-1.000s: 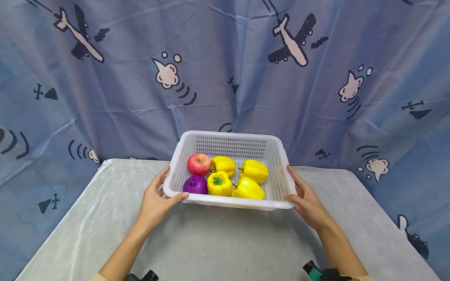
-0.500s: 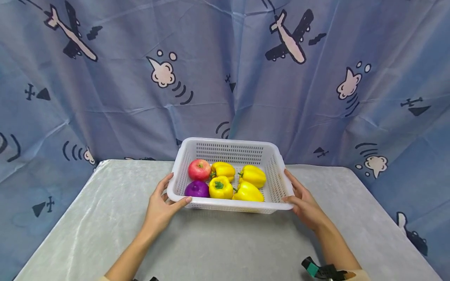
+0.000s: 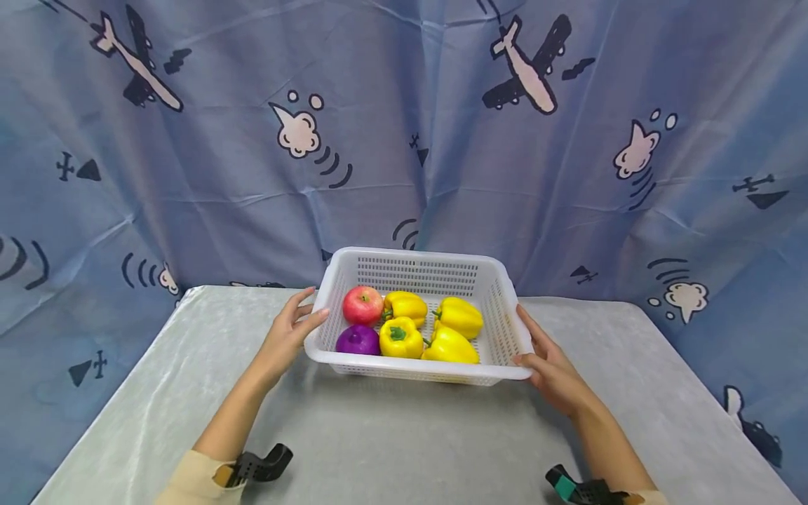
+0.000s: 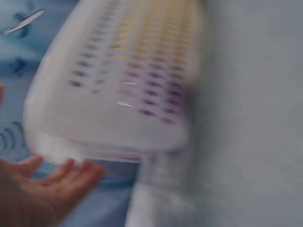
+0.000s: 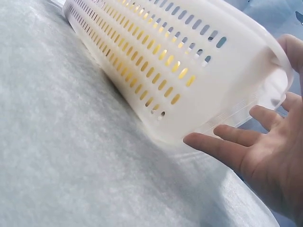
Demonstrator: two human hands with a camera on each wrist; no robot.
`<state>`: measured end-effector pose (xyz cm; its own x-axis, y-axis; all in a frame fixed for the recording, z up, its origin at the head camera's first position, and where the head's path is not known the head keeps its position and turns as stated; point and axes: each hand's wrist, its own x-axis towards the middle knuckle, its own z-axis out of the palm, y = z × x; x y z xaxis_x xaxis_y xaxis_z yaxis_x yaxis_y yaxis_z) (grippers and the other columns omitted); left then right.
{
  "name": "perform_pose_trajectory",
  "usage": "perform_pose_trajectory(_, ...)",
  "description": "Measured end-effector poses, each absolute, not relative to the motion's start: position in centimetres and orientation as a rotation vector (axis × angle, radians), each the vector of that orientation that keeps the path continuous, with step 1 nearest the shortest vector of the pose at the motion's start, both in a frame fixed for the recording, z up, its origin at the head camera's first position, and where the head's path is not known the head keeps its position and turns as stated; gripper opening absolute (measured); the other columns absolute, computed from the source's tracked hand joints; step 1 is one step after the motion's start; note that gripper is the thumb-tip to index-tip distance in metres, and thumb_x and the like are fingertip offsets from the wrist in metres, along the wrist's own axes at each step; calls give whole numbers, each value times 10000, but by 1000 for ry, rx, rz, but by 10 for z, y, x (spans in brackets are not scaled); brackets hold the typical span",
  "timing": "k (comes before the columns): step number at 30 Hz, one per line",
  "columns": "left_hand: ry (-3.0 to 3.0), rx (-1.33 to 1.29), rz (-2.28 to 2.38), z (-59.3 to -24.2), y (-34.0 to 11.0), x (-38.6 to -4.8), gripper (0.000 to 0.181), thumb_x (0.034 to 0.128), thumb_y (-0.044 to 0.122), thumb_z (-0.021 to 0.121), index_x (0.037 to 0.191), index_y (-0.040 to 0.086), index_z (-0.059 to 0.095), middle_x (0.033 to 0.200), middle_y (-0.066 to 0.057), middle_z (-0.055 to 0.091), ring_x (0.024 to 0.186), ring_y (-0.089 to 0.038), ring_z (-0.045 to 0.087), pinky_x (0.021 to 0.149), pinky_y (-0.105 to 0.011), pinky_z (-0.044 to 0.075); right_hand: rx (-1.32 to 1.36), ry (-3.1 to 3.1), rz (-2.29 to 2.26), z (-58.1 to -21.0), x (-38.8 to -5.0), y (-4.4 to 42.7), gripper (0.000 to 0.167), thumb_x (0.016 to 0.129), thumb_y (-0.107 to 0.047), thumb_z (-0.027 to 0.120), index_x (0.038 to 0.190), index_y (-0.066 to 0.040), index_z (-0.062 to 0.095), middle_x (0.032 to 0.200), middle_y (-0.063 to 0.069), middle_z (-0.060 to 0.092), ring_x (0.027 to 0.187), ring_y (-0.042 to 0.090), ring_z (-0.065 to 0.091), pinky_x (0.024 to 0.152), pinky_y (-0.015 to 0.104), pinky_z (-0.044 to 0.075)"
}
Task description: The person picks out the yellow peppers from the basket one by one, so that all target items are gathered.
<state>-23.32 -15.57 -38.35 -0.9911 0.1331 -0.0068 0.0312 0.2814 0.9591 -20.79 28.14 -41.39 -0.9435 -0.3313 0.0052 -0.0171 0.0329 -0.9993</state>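
Observation:
A white perforated plastic basket [image 3: 419, 369] sits near the far edge of the table in the head view. Inside lie a red apple [image 3: 362, 306], a purple onion-like vegetable [image 3: 358, 341] and several yellow bell peppers [image 3: 401, 338]. My left hand [image 3: 285, 342] is beside the basket's left end, fingers loosely extended and thumb near the rim; the blurred left wrist view shows its fingers [image 4: 78, 177] spread by the basket's end. At the right end, my right hand [image 3: 555, 375] holds the rim, thumb over the front corner and fingers [image 5: 218, 146] along the outside.
A grey-white cloth covers the table [image 3: 404, 442]. Behind it hangs a blue curtain [image 3: 391, 140] with printed aeroplanes, close to the basket's back. A black device is strapped to each wrist, such as the left wrist device [image 3: 268, 464].
Between the first and second frames the basket came down slightly. Since then my left hand has let go of the basket's front left corner and shifted up and left. The right hand keeps its hold.

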Motion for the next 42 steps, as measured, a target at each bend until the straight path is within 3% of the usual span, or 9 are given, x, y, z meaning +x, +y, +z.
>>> perform_pose_trajectory(6, 2462, 112, 1679, -372, -153, -254, 671, 1039, 447, 490, 1584, 105, 298, 1526, -257, 460, 1366, -391, 519, 1091, -544, 451, -332, 2120, -1991, -416, -204, 285, 886, 962, -5, 482, 1635, -286, -21, 1697, 195, -97, 1241, -8, 494, 906, 250, 563)
perform_pose_trajectory(12, 2275, 90, 1834, -387, -156, -260, 590, 1046, 355, 501, 1577, 162, 330, 1553, -211, 432, 1348, -391, 530, 991, -446, 529, -265, 2178, -1965, -417, -199, 284, 874, 955, -22, 479, 1639, -279, -1, 1698, 206, -34, 1219, 51, 519, 885, 248, 569)
perform_pose_trajectory(21, 2171, 205, 1919, -405, -173, -263, 591, 1031, 157, 481, 1585, 183, 279, 1521, -271, 460, 1264, -346, 575, 837, -345, 570, -155, 2297, -1847, -409, -198, 277, 836, 978, -92, 522, 1639, -301, 56, 1709, 162, 47, 1360, 377, 435, 881, 287, 583)
perform_pose_trajectory(25, 2166, 238, 1946, -406, -171, -268, 591, 1011, 148, 487, 1571, 180, 302, 1468, -292, 508, 1144, -268, 632, 784, -338, 582, -85, 2539, -1682, -391, -195, 276, 779, 997, -203, 583, 1638, -240, 142, 1691, 186, 156, 1412, 482, 414, 953, 435, 567)
perform_pose_trajectory(28, 2168, 219, 1965, -406, -171, -270, 589, 1000, 132, 488, 1562, 177, 319, 1451, -298, 525, 1092, -254, 655, 749, -341, 591, -119, 2733, -1535, -375, -194, 272, 743, 991, -250, 621, 1617, -155, 231, 1661, 195, 255, 1435, 481, 397, 1038, 609, 475)
perform_pose_trajectory(31, 2168, 191, 1972, -407, -172, -269, 589, 999, 125, 486, 1562, 188, 322, 1451, -296, 526, 1074, -250, 663, 733, -343, 594, -173, 2848, -1423, -358, -195, 265, 705, 980, -265, 641, 1582, -99, 315, 1627, 192, 336, 1446, 477, 378, 1069, 687, 396)
perform_pose_trajectory(37, 2167, 204, 1986, -409, -172, -271, 592, 995, 121, 484, 1562, 189, 326, 1434, -309, 536, 1030, -208, 680, 728, -346, 598, -228, 2851, -1439, -333, -202, 257, 622, 980, -255, 651, 1515, -54, 406, 1567, 197, 424, 1436, 429, 407, 1125, 642, 369)
perform_pose_trajectory(42, 2147, 196, 2009, -412, -170, -273, 587, 987, 110, 486, 1550, 199, 346, 1425, -312, 541, 1010, -183, 686, 740, -366, 604, -313, 2814, -1403, -319, -208, 250, 581, 972, -292, 667, 1478, -83, 473, 1529, 167, 482, 1375, 403, 503, 1077, 608, 446)
